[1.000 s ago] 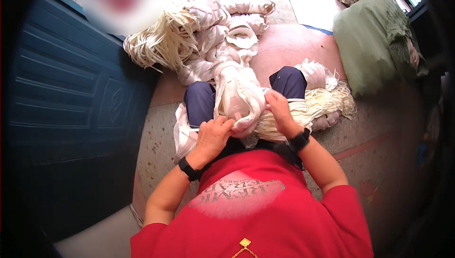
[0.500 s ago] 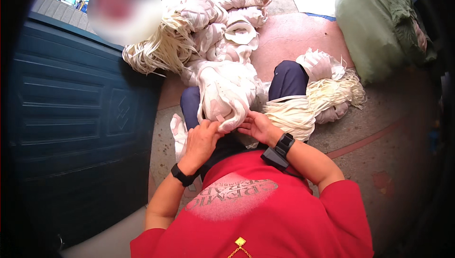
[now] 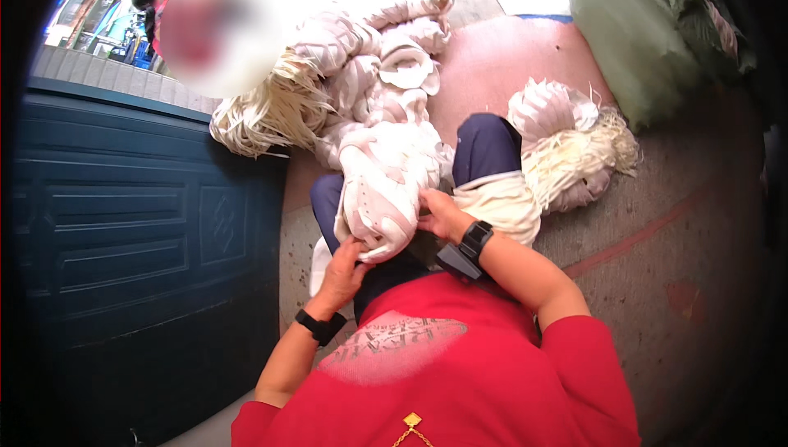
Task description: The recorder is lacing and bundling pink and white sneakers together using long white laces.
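Across my lap lies a white shoe upper point(image 3: 379, 210), a soft fabric piece with a row of small eyelets and pale pinkish panels. The fingers of my left hand point(image 3: 338, 273) pinch its near left edge. On its right side, my right hand point(image 3: 446, 215) grips the edge, with some fingertips hidden under the fabric. A bunch of similar white uppers point(image 3: 361, 69) stretches away in front of me. Beside my right knee sits a bundle of cream strips point(image 3: 499, 205).
A dark blue panelled door point(image 3: 123, 225) stands along my left. Another tied bundle of uppers point(image 3: 554, 110) rests on the floor to the right, and a big green sack point(image 3: 644, 36) stands behind it. A person point(image 3: 148, 4) is at the far left.
My hands have moved apart, the left one down along the near edge and the right up the side. The shoe upper has turned, so its eyelet row shows. The view has shifted slightly.
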A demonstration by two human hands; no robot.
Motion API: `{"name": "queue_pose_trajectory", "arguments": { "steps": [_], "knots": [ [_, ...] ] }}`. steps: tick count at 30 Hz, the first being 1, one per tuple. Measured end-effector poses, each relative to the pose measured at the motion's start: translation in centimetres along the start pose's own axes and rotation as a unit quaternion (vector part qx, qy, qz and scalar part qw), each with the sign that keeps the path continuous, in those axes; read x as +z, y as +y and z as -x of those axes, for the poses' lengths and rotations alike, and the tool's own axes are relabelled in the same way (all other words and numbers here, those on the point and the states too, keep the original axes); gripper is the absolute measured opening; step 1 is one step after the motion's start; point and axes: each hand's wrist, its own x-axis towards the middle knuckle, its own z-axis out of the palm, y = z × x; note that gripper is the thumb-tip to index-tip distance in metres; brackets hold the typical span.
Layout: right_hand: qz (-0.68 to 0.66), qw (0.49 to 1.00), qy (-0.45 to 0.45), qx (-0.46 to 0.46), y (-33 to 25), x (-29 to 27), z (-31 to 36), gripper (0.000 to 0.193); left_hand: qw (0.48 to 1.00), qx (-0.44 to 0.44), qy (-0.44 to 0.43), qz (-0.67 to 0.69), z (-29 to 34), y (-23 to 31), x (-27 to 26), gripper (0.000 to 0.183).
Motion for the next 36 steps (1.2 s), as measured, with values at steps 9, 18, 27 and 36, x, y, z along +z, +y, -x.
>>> {"name": "queue_pose_trajectory", "arguments": {
  "steps": [9,18,27,36],
  "knots": [
    [0.136,0.989,0.056,0.024,-1.3,-0.5,-1.2,0.032,0.995,-0.035,0.084,0.050,-1.3,-0.9,-0.8,0.034],
    [0.133,0.986,0.103,0.004,-2.6,1.2,-2.9,0.017,0.957,-0.159,0.011,0.242,-2.0,-3.4,-3.1,0.044],
    [0.036,0.996,0.081,-0.016,-3.4,1.5,-3.0,0.019,0.974,-0.143,-0.055,0.167,-4.4,-3.6,-2.7,0.058],
    [0.073,0.996,-0.015,-0.040,-5.4,4.0,-2.0,0.011,0.890,-0.291,-0.087,0.339,-5.6,-3.8,-8.2,0.057]
  ]
}}
